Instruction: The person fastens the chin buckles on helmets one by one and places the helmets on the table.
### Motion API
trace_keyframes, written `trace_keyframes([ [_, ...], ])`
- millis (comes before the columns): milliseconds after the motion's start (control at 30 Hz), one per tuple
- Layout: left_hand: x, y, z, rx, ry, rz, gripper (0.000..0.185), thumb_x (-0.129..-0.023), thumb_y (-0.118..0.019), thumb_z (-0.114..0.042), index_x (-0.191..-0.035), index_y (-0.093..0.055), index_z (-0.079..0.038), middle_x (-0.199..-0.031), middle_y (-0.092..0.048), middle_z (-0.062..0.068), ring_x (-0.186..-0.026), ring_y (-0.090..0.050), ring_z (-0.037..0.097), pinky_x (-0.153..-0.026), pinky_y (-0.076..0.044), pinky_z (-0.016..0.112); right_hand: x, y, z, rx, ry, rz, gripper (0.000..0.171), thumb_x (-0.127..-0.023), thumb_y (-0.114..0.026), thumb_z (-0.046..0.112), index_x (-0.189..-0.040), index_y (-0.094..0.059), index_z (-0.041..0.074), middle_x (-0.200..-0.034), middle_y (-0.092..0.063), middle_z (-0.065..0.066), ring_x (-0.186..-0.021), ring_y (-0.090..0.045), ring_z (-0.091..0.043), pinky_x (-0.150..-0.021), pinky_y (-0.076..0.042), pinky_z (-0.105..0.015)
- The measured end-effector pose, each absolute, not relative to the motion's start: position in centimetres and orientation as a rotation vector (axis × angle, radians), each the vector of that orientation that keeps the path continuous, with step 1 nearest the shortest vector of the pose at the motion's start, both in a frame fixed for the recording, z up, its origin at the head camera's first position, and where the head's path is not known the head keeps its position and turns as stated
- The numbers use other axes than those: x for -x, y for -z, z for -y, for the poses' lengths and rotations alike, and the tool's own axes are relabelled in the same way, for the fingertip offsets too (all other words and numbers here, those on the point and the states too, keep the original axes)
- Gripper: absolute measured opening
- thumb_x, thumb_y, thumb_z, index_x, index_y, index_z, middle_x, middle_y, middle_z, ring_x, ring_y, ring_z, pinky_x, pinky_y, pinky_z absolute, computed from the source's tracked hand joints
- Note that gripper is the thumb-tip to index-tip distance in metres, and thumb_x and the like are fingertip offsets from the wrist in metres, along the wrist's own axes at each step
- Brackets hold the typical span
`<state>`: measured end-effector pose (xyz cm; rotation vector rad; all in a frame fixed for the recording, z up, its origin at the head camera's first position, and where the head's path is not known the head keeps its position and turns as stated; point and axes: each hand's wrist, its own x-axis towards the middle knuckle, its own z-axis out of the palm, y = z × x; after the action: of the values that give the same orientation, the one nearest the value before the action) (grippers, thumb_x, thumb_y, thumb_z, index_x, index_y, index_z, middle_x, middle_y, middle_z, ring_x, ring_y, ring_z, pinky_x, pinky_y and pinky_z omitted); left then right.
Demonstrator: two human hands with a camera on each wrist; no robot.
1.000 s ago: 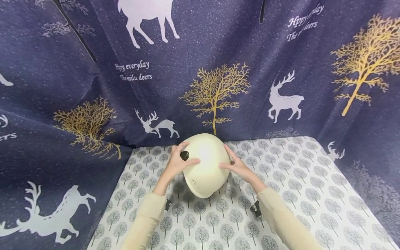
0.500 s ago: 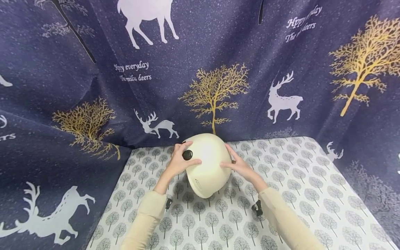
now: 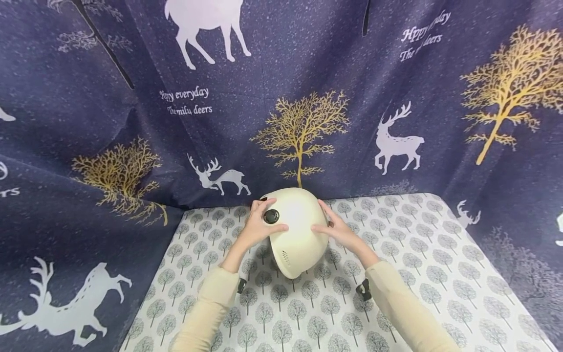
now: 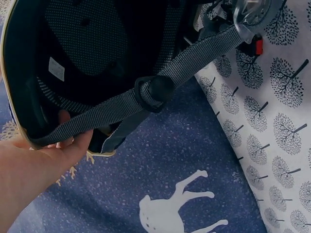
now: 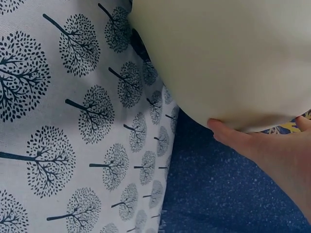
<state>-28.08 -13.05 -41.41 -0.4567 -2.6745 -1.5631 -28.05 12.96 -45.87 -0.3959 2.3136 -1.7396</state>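
A cream helmet (image 3: 301,222) is held between both hands, close over the far part of the table. Its round black side knob (image 3: 271,216) shows between the thumb and fingers of my left hand (image 3: 255,230). That hand grips the rim, thumb on the shell and fingers reaching inside, as the left wrist view shows. There I also see the dark padded lining (image 4: 87,36) and a grey chin strap (image 4: 107,111) crossing the opening. My right hand (image 3: 345,233) holds the opposite side, its thumb (image 5: 226,132) against the smooth shell; its other fingers are mostly hidden.
The table wears a white cloth (image 3: 281,313) printed with grey trees. Behind it hangs a dark blue curtain (image 3: 352,122) with deer and gold trees. A clear plastic part (image 4: 250,12) and a red piece (image 4: 259,46) sit at the strap's upper end.
The helmet has turned in my hands, its side knob and vents moving to the right and showing more fully. Both hands keep their hold, the left one shifting slightly right.
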Motion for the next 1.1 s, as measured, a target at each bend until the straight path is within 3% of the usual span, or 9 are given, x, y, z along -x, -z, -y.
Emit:
trace_keyframes([
  [167, 28.0, 41.1, 12.8, 0.521, 1.574, 2.644, 0.08, -0.07, -0.082, -0.021, -0.138, -0.043, -0.009, -0.118, -0.036, 0.011, -0.125, -0.036, 0.03, -0.114, -0.029, 0.05, 28.1, 44.8, -13.0, 0.375, 1.724, -2.311, 0.084, -0.088, -0.062, 0.031, -0.151, -0.006, 0.031, -0.16, 0.0, -0.007, -0.143, -0.01, -0.045, -0.113, -0.012, -0.063],
  [300, 27.9, 41.1, 12.7, 0.557, 1.545, 2.642, 0.078, -0.07, -0.082, -0.02, -0.137, -0.044, -0.009, -0.121, -0.039, 0.01, -0.12, -0.041, 0.029, -0.109, -0.035, 0.049, 27.5, 42.9, -12.7, 0.38, 1.716, -2.301, 0.084, -0.089, -0.06, 0.027, -0.152, -0.005, 0.024, -0.16, 0.001, -0.01, -0.144, -0.004, -0.045, -0.114, -0.009, -0.063],
  [567, 27.7, 41.2, 12.3, 0.592, 1.527, 2.638, 0.08, -0.07, -0.082, -0.019, -0.139, -0.043, -0.009, -0.123, -0.04, 0.012, -0.113, -0.046, 0.028, -0.103, -0.042, 0.045, 26.4, 41.3, -12.6, 0.383, 1.68, -2.322, 0.081, -0.091, -0.057, 0.026, -0.152, -0.004, 0.022, -0.159, 0.001, -0.01, -0.143, -0.006, -0.046, -0.114, -0.012, -0.063],
  [933, 27.3, 41.6, 11.9, 0.639, 1.455, 2.646, 0.082, -0.073, -0.08, -0.026, -0.142, -0.039, -0.013, -0.139, -0.041, 0.011, -0.127, -0.042, 0.031, -0.107, -0.037, 0.052, 26.1, 41.2, -12.5, 0.397, 1.711, -2.403, 0.081, -0.089, -0.061, 0.022, -0.152, -0.01, 0.016, -0.159, -0.006, -0.013, -0.145, -0.011, -0.039, -0.116, -0.014, -0.057],
  [1100, 27.2, 41.7, 11.5, 0.656, 1.5, 2.638, 0.081, -0.074, -0.079, -0.021, -0.143, -0.037, -0.014, -0.142, -0.039, 0.01, -0.131, -0.038, 0.031, -0.107, -0.035, 0.055, 26.1, 41.1, -12.6, 0.386, 1.697, -2.448, 0.082, -0.087, -0.063, 0.022, -0.151, -0.013, 0.014, -0.159, -0.007, -0.015, -0.145, -0.009, -0.041, -0.114, -0.015, -0.06],
])
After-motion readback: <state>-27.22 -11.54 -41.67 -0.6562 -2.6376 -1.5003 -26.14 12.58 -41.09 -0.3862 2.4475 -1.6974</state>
